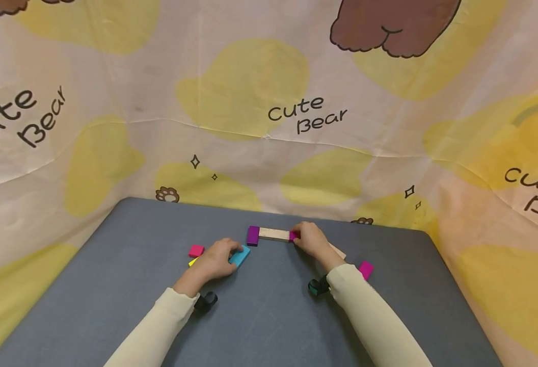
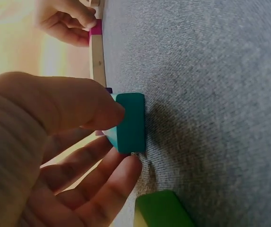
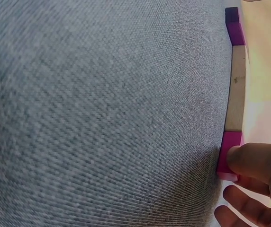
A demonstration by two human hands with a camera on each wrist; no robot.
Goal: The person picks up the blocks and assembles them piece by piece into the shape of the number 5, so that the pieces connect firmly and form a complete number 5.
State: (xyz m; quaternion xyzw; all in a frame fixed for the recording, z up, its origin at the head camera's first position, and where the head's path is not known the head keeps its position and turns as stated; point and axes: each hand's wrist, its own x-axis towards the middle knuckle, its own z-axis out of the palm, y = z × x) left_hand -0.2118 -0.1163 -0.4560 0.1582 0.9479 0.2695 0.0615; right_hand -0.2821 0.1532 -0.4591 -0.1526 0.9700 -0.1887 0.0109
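My left hand (image 1: 216,258) holds a blue block (image 1: 240,256) on the table, thumb on one side and fingers on the other; the left wrist view shows the block's teal end (image 2: 131,123). Farther back, my right hand (image 1: 314,239) pinches a magenta block (image 3: 229,153) between thumb and fingers. That block meets the right end of a plain wooden block (image 1: 274,234). Against the wooden block's left end stands a purple block (image 1: 252,236), so the three form a row. The right hand partly covers the magenta block in the head view.
Left of my left hand lie a red block (image 1: 196,251) and a partly hidden yellow block (image 1: 193,262). A green block (image 2: 163,210) shows near the left fingers. Behind my right wrist are another wooden block (image 1: 338,251) and a pink block (image 1: 366,270). Printed cloth surrounds the grey table (image 1: 260,316).
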